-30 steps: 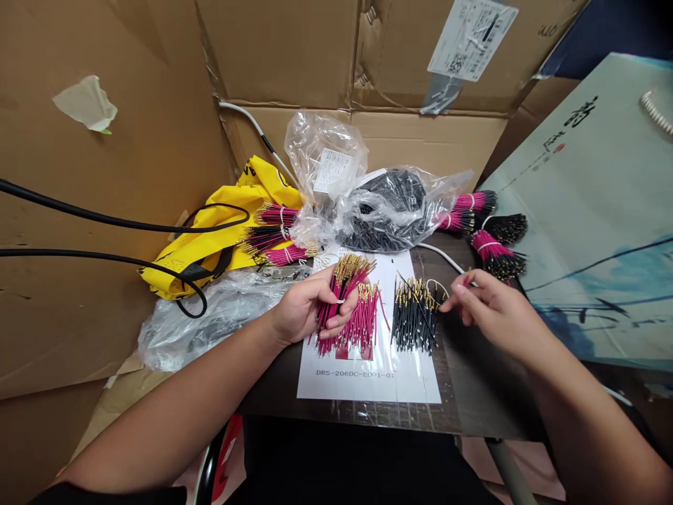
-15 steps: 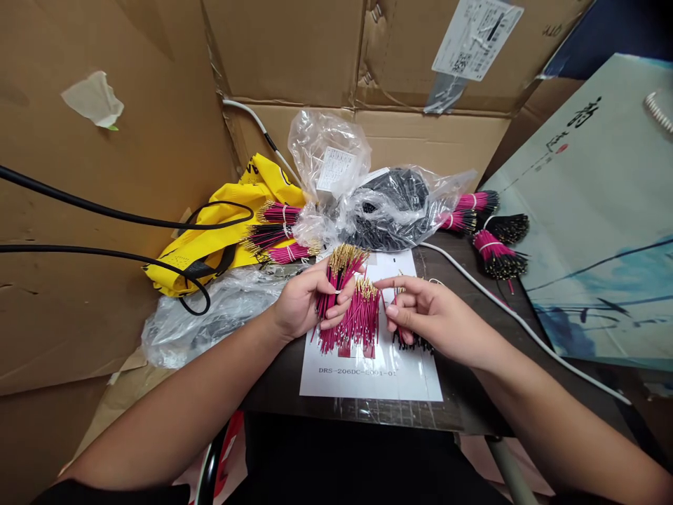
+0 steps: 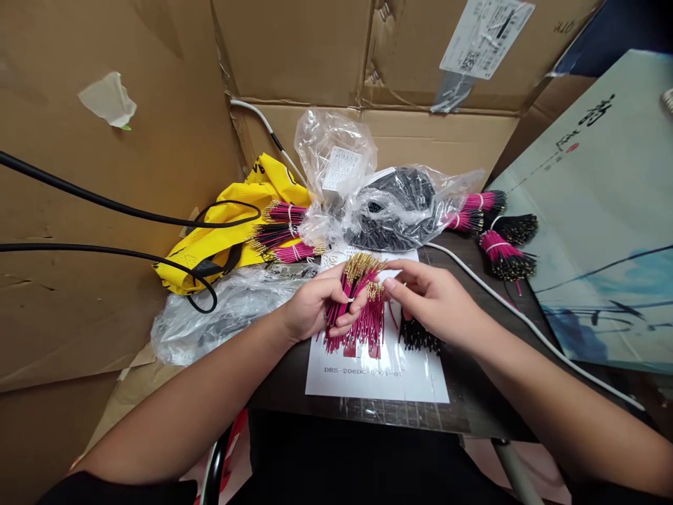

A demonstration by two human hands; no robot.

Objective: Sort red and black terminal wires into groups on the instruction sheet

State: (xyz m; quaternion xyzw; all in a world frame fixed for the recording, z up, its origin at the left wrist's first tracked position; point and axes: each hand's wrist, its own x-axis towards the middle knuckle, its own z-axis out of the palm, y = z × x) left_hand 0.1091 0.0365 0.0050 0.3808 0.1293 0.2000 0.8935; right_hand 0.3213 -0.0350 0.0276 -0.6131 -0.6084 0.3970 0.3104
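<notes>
My left hand (image 3: 318,308) is closed around a bundle of pink and black wires (image 3: 362,270), gold-coloured terminals pointing up and away. A white tie shows on it between the fingers. Close by on the right, my right hand (image 3: 431,298) pinches a single pink wire (image 3: 392,315) beside the bundle's terminal ends; its fingertips partly hide the wire. Beneath the hands, loose pink wires (image 3: 372,328) lie on a printed white sheet (image 3: 368,387). Black wires (image 3: 419,337) lie on the sheet's right side, partly under my right hand.
Behind the hands is a clear plastic bag of black wires (image 3: 399,203). Tied wire bundles lie left (image 3: 294,250) and right (image 3: 505,256). A yellow bag (image 3: 226,238), a white cable (image 3: 499,305), cardboard walls (image 3: 294,56) and a pale paper bag (image 3: 604,210) surround the dark table (image 3: 284,382).
My right hand has moved left and up to the terminal ends of the bundle, bringing the pink wire closer. My left hand keeps its hold. The view has shifted slightly.
</notes>
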